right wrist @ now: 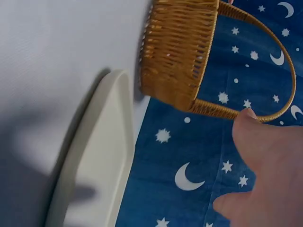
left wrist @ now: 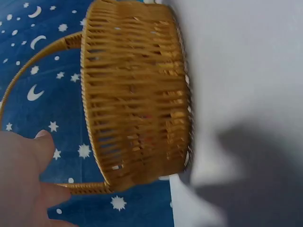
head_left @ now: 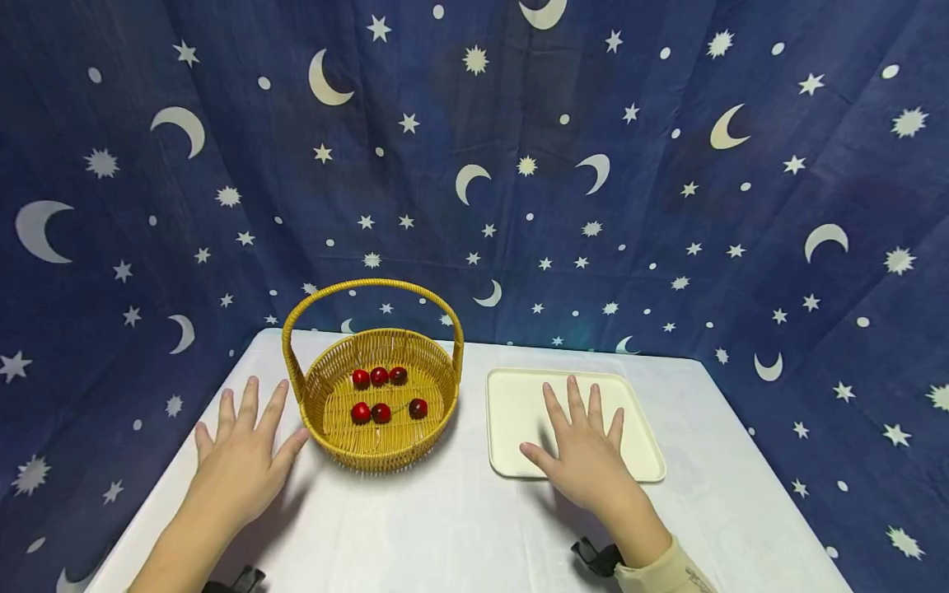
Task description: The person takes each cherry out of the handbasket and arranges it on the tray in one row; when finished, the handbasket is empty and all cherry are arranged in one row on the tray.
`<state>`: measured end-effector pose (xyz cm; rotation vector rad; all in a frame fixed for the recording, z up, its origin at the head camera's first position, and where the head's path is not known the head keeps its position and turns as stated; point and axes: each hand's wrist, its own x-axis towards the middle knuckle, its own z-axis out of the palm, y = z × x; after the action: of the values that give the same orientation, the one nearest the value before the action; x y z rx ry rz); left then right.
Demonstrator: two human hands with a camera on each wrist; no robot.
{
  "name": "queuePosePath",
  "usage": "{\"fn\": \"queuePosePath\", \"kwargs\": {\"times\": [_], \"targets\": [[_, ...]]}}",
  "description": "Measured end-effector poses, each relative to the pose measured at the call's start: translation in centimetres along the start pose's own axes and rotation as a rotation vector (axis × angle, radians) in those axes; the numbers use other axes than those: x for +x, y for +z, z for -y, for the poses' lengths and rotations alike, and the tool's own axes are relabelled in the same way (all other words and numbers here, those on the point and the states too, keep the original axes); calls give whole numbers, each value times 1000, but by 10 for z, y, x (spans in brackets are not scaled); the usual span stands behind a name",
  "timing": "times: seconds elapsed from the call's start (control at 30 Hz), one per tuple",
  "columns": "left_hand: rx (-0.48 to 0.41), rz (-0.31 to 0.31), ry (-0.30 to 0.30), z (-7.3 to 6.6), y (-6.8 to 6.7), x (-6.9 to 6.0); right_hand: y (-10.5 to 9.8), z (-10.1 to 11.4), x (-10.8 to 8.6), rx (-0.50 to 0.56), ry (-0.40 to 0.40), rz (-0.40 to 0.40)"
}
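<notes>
A yellow-brown wicker basket with a tall arched handle stands left of the table's middle. Inside lie several dark red cherries in two loose rows. My left hand hovers at the basket's left side, fingers spread and holding nothing. To the right is a cream rectangular tray. Over its near part hangs my right hand, fingers spread, its shadow falling on the tray. In the left wrist view the basket's side fills the middle; the right wrist view shows the tray's rim and the basket.
A white cloth covers the table. Behind and on both sides hangs a dark blue curtain printed with moons and stars. Black straps sit at the wrists.
</notes>
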<state>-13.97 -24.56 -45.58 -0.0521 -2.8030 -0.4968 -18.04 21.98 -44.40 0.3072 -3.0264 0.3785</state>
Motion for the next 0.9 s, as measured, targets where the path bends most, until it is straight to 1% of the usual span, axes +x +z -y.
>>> {"fn": "queuePosePath", "kwargs": {"times": [0.13, 0.2, 0.27, 0.37, 0.5, 0.6, 0.67, 0.73, 0.8, 0.9], "targets": [[-130, -14, 23, -5, -2, 0, -1, 12, 7, 47, -39, -4], [-197, -11, 20, -8, -4, 2, -2, 20, 11, 85, -65, -21], [-257, -7, 2, -11, -5, 5, -4, 29, 15, 137, -95, -40], [-326, 12, -51, -15, -6, 10, -6, 45, 22, 232, -162, -75], [-415, 31, -142, -15, -2, 16, -3, 68, 37, 362, -252, -106], [-488, 42, -200, -13, 4, 19, 3, 86, 48, 443, -289, -123], [-546, 62, -233, -12, 7, 22, 8, 99, 55, 498, -310, -134], [-608, 84, -261, -10, 10, 24, 13, 110, 62, 554, -323, -125], [-682, 106, -295, -9, 13, 27, 17, 120, 70, 606, -334, -97], [-766, 123, -340, -8, 17, 29, 24, 133, 82, 676, -342, -8]]}}
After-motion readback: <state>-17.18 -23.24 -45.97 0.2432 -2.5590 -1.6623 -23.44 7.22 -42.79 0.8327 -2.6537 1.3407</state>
